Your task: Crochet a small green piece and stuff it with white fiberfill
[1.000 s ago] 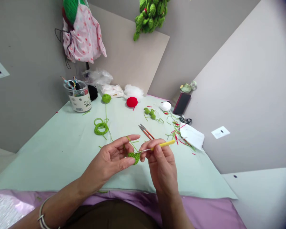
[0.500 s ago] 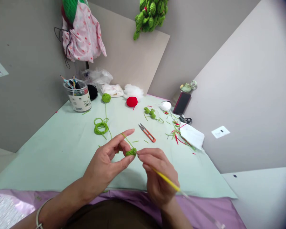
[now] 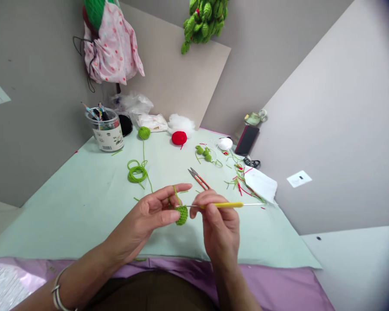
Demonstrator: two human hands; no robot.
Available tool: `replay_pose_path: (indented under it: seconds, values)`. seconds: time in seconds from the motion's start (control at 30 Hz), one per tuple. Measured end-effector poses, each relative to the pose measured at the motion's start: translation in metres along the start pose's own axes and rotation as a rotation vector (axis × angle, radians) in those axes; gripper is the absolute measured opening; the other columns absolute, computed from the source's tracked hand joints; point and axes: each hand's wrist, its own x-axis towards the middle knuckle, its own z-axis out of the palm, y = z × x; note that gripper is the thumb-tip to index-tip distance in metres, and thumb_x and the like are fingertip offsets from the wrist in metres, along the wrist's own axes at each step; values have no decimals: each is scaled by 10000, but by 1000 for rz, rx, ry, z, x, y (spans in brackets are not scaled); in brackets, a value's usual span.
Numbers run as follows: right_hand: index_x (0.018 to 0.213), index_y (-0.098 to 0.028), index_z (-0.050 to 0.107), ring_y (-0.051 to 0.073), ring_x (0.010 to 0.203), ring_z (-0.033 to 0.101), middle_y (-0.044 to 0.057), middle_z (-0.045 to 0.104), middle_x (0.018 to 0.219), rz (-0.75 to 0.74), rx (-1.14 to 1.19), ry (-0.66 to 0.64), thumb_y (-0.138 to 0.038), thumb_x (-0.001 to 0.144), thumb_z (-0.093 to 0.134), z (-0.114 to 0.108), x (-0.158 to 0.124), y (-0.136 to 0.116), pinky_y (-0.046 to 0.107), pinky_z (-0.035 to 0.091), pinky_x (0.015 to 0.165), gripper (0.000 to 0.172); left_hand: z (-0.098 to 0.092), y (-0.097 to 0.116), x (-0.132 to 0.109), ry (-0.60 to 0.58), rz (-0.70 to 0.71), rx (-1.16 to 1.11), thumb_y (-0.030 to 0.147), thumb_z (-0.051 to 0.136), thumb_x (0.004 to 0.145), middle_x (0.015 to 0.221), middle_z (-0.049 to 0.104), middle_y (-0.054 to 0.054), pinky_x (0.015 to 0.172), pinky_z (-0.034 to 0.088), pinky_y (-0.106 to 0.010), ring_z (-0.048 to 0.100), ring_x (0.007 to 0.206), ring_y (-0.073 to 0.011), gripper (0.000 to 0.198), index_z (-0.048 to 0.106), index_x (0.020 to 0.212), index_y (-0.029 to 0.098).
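Note:
Between the thumb and fingers of my left hand (image 3: 152, 214) is a small green crochet piece (image 3: 182, 216). Green yarn (image 3: 176, 195) runs over my left index finger, which is stretched out, down to the piece. My right hand (image 3: 218, 220) grips the yellow handle of a crochet hook (image 3: 227, 205), held almost level. The hook's metal shaft points left and meets the top edge of the piece; its tip is hidden there. Loops of green yarn (image 3: 137, 172) lie beyond my left hand, leading back to a green yarn ball (image 3: 144, 132).
Orange thread snips (image 3: 199, 178) lie just beyond my right hand, their handle end partly covered. Farther back are a red yarn ball (image 3: 179, 138), a white yarn ball (image 3: 225, 144) and small green crochet pieces (image 3: 204, 153). Yarn scraps (image 3: 241, 183) lie at right, a pencil tub (image 3: 106, 131) at left.
My right hand has turned, bringing the crochet hook from a slant down to the right to nearly level. The green piece has tipped, showing more of its side.

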Motion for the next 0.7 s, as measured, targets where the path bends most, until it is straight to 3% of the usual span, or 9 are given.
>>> replay_pose_path:
  seconds: [0.13, 0.23, 0.33, 0.4, 0.5, 0.6, 0.7]
  values:
    - [1076, -285, 816, 184, 899, 735, 48, 789, 969, -87, -132, -35, -206, 1046, 640, 4, -1, 4, 305, 628, 722, 195, 6, -7, -1, 64, 47, 44, 343, 900, 835, 896, 672, 19, 939, 476, -297, 600, 899, -152, 433, 817, 1260, 359]
    - [1173, -296, 808, 187, 907, 737, 60, 780, 1009, -300, -438, -33, -99, 1016, 643, 7, -7, 6, 324, 640, 750, 301, 10, -11, 1, 117, 65, 2, 315, 914, 830, 873, 695, 33, 940, 479, -285, 615, 885, -139, 445, 813, 1261, 365]
    - [1294, -306, 776, 216, 968, 745, 94, 776, 1127, -509, -662, -50, -64, 977, 678, 6, -13, 8, 352, 646, 762, 410, 9, -10, 4, 50, -40, -129, 342, 912, 827, 978, 745, -3, 987, 474, -288, 631, 976, -155, 467, 809, 1281, 308]
    - [1265, -311, 784, 214, 948, 749, 81, 787, 1082, -445, -579, -20, -88, 1001, 652, 4, -13, 7, 357, 642, 762, 370, 6, -7, 5, 3, -102, -220, 367, 913, 806, 1002, 749, -31, 986, 480, -292, 626, 976, -163, 469, 827, 1251, 246]
    - [1120, -294, 811, 163, 764, 726, 37, 776, 935, -167, -263, 77, -167, 1051, 606, 1, -7, 2, 320, 621, 692, 250, 2, -2, 4, 26, -73, -240, 379, 921, 770, 902, 719, -25, 915, 485, -263, 602, 891, -150, 424, 866, 1153, 205]
    - [1018, -272, 817, 142, 671, 689, 24, 758, 867, 19, -21, 65, -275, 1048, 645, 0, -2, -1, 291, 595, 625, 175, 0, -2, 1, 44, -9, -79, 372, 909, 794, 914, 702, 6, 915, 474, -259, 600, 890, -148, 398, 858, 1178, 281]
    - [993, -267, 835, 181, 819, 718, 46, 774, 901, 80, 1, -13, -314, 1015, 704, 1, -1, 1, 326, 608, 746, 141, 0, -6, -2, 35, 72, 173, 357, 890, 842, 1068, 737, 19, 1091, 415, -310, 618, 1123, -197, 425, 814, 1259, 389]
